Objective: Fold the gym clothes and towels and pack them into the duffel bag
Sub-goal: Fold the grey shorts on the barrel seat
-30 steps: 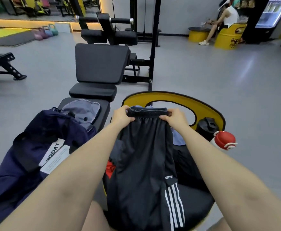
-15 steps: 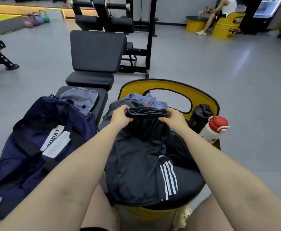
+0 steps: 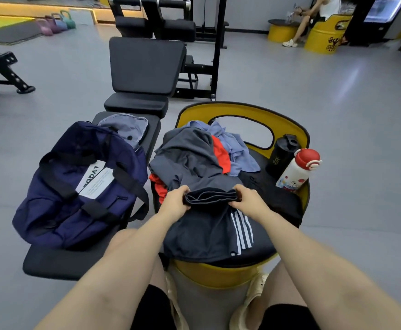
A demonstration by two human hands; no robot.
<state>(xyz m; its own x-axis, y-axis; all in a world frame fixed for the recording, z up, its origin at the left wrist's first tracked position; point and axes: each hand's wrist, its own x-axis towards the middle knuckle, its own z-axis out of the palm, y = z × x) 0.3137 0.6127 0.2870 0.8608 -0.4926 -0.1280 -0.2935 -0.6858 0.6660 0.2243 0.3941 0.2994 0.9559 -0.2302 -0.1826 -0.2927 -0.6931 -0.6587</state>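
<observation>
Dark shorts with white side stripes (image 3: 209, 229) lie on the seat of a yellow barrel chair (image 3: 220, 272) in front of me. My left hand (image 3: 174, 202) grips one end of the waistband and my right hand (image 3: 248, 200) grips the other, with the band folded down over the legs. Behind the shorts sits a heap of clothes: a grey top (image 3: 190, 160), a red piece (image 3: 220, 153) and a light blue one (image 3: 237, 151). A navy duffel bag (image 3: 75, 186) lies to the left on a black bench (image 3: 59, 260).
A black shaker bottle (image 3: 281, 156) and a white bottle with a red cap (image 3: 297, 170) stand at the chair's right edge. A grey cap (image 3: 125, 126) lies behind the bag. Gym machines stand ahead. A seated person (image 3: 313, 17) is far right. Grey floor surrounds the chair.
Both hands have brought the waistband down and toward me, folding the shorts over themselves on the seat. The clothes heap behind is now uncovered.
</observation>
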